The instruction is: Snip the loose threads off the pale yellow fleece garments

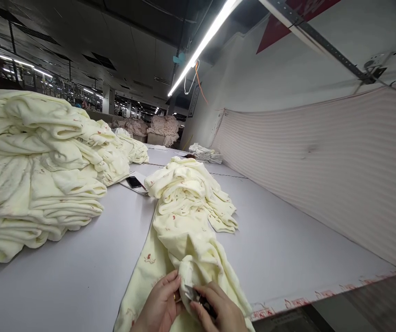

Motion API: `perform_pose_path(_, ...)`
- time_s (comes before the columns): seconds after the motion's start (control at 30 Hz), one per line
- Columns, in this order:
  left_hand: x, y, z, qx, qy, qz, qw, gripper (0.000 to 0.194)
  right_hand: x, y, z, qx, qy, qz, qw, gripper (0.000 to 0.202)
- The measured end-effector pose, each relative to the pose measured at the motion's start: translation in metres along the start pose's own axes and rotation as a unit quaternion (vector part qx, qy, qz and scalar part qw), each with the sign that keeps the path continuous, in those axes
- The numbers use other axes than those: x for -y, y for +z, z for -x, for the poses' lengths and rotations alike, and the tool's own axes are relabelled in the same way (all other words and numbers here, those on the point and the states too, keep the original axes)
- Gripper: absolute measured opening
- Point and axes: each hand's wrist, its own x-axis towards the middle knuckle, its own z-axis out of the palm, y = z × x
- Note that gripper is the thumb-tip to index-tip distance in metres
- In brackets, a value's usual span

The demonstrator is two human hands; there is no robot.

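Note:
A pale yellow garment with small red prints lies bunched on the table in front of me, its near end spread toward my body. My left hand, with a ring on one finger, pinches a raised fold of this cloth between thumb and fingers. In my right hand is a small pair of thread snips, dark at the grip. The metal blades point left and lie against the fold, close to the left fingers. Whether the blades have a thread between them is too small to tell.
Tall heaps of the same yellow cloth fill the left side. A phone lies on papers beyond. Folded white cloths sit at the far end. Striped fabric hangs along the right edge of the white table.

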Motion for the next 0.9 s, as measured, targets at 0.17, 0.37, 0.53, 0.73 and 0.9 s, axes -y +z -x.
perform_pose_path(0.17,0.0,0.003,0.005,0.0,0.01,-0.051,0.999,0.015,0.01,0.001,-0.006,-0.032,0.009,-0.016,0.999,0.03)
perform_pose_path(0.37,-0.016,0.015,-0.001,0.009,0.035,-0.119,0.992,0.022,0.007,-0.014,-0.01,-0.04,0.061,-0.029,0.997,0.026)
perform_pose_path(0.53,-0.027,0.02,-0.044,0.029,0.024,-0.146,0.989,0.03,0.021,0.003,0.017,-0.026,0.054,-0.124,0.99,0.025)
perform_pose_path(0.73,-0.046,0.0,-0.038,0.026,0.006,-0.22,0.975,0.032,0.036,0.048,0.024,0.171,0.011,-0.081,0.982,0.025)
perform_pose_path(0.9,-0.08,-0.049,0.03,-0.13,0.075,-0.379,0.913,0.029,0.027,0.046,0.013,0.194,-0.005,-0.01,0.981,0.027)
